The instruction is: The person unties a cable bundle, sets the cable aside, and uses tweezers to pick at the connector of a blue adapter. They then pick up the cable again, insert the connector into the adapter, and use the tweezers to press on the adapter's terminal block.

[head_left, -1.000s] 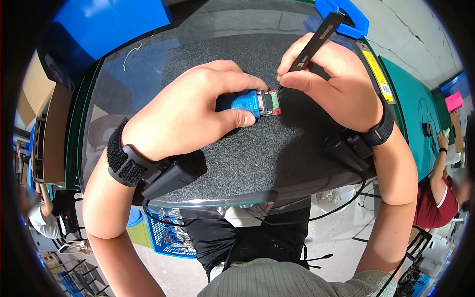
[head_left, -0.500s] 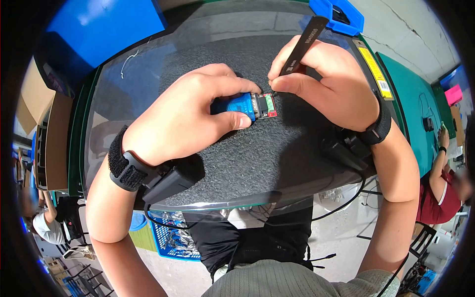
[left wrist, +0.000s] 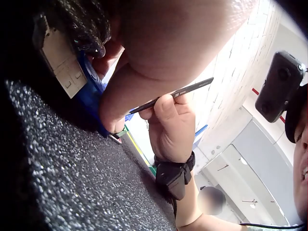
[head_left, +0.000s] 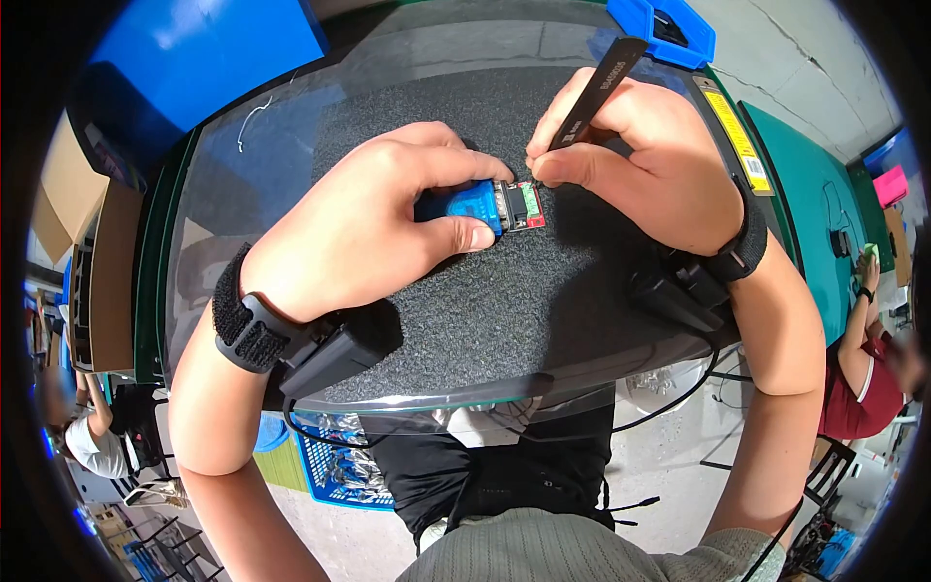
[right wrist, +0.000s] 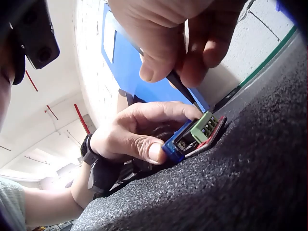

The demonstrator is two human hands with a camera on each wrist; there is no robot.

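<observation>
A blue translucent adapter (head_left: 473, 208) lies on the dark textured mat (head_left: 456, 320), gripped by the left hand (head_left: 364, 218) between thumb and fingers. Joined to its right end is a small red board (head_left: 535, 222) with a green terminal block (head_left: 530, 200). The right hand (head_left: 645, 160) pinches black tweezers (head_left: 599, 89), tilted with the tip down. In the right wrist view the tweezers' tip is at the top edge of the green terminal block (right wrist: 204, 127). A metal USB plug (left wrist: 62, 65) shows at the adapter's other end in the left wrist view.
At the back left stands a large blue bin (head_left: 208, 58), with a white wire piece (head_left: 254, 121) near it. A small blue tray (head_left: 669, 44) sits at the back right beside a yellow label (head_left: 735, 141). Cardboard (head_left: 107, 276) stands left; people are at both sides.
Over the last second the tweezers and right hand have shifted slightly left in the head view, with the camera's view shifting a little too. Both holds are the same.
</observation>
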